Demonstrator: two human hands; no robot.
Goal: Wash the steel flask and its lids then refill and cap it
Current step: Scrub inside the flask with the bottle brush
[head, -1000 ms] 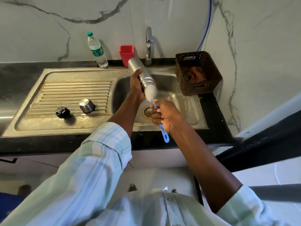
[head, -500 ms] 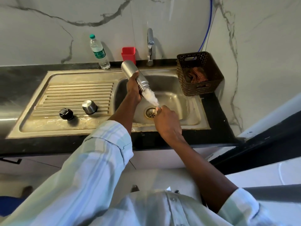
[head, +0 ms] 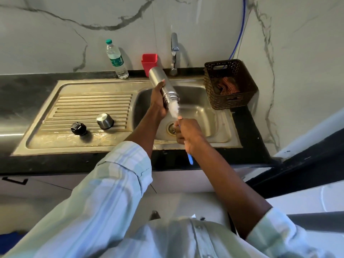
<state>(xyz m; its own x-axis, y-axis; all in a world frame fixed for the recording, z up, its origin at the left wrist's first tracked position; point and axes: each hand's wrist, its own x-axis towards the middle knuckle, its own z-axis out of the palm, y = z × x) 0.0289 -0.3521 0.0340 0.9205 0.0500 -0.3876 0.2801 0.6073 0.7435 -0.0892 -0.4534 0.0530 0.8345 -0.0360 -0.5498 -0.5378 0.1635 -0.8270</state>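
Both hands grip: my left hand (head: 158, 101) tilts the flask (head: 162, 83) mouth toward five o'clock so my right hand (head: 186, 133) works the brush (head: 174, 108) inside.

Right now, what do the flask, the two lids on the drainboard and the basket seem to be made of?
Flask: brushed steel, by its grey metallic sheen.
Dome lid: likely the same steel, with a soft shine.
Knob lid: matte black, probably plastic.
Basket: dark brown, perforated, apparently moulded plastic.

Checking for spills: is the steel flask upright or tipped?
Tipped: the steel flask slants, its open mouth pointing down toward the sink basin, held in the left hand.
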